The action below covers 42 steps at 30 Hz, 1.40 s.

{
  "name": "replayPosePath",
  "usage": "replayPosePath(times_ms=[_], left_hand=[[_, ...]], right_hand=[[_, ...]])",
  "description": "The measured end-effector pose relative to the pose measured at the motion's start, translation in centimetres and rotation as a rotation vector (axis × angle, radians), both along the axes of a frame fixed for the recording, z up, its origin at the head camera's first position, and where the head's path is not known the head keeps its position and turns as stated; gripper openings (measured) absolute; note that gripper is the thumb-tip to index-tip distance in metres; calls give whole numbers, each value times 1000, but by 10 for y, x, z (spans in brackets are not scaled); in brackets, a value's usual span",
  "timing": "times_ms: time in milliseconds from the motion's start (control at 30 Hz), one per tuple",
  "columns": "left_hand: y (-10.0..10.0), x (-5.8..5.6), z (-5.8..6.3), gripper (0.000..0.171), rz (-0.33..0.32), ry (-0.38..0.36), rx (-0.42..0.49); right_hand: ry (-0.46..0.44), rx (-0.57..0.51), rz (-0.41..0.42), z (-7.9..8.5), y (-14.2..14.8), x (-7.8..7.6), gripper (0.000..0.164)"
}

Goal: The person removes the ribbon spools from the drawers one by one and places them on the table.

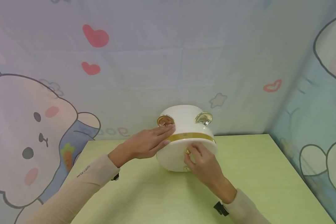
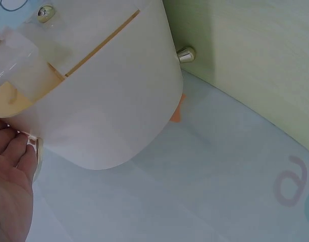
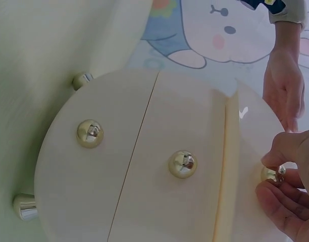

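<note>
A white, rounded chest of drawers [image 1: 184, 113] with gold ears and a gold band [image 1: 190, 136] stands at the table's back edge. My right hand [image 1: 204, 161] pinches the gold knob [image 3: 269, 174] of its top drawer [image 3: 248, 131], which sticks out past the fronts below in the right wrist view. My left hand [image 1: 148, 143] rests against the chest's upper left side, fingers extended, close by the left gold ear [image 1: 165, 120]. Two lower drawer fronts carry round gold knobs, the middle knob [image 3: 183, 164] and the bottom knob [image 3: 90, 133].
Short gold feet, one foot [image 3: 26, 207] seen in the right wrist view, hold the chest off the light green table [image 1: 246, 174]. Right behind it hangs a pale cloth backdrop [image 1: 145, 68] printed with hearts and cartoon animals; another patterned panel [image 1: 305, 124] stands at the right.
</note>
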State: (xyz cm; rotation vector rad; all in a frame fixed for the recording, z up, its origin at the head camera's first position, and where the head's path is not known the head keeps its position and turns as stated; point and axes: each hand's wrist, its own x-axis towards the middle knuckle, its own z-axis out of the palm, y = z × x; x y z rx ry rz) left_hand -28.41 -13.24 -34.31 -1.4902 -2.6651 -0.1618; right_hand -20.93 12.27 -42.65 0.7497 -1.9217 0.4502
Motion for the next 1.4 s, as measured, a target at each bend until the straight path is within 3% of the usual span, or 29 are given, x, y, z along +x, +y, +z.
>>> replayPosePath(times_ms=[500,833,1033,1400], left_hand=[[2,-2,-2,57,-12,33,-13],[2,-2,-2,59,-17,11,-3],[0,-2,-4,62,-26,-27,-17],[-2,-1,-6,64,-40,-10,-15]], right_hand=[[83,-19,29,1,3,21,8],[95,-8,27,0,4,37,27],[113,-26,35,2,3,46,26],[156,-33,57,2,2,61,29]])
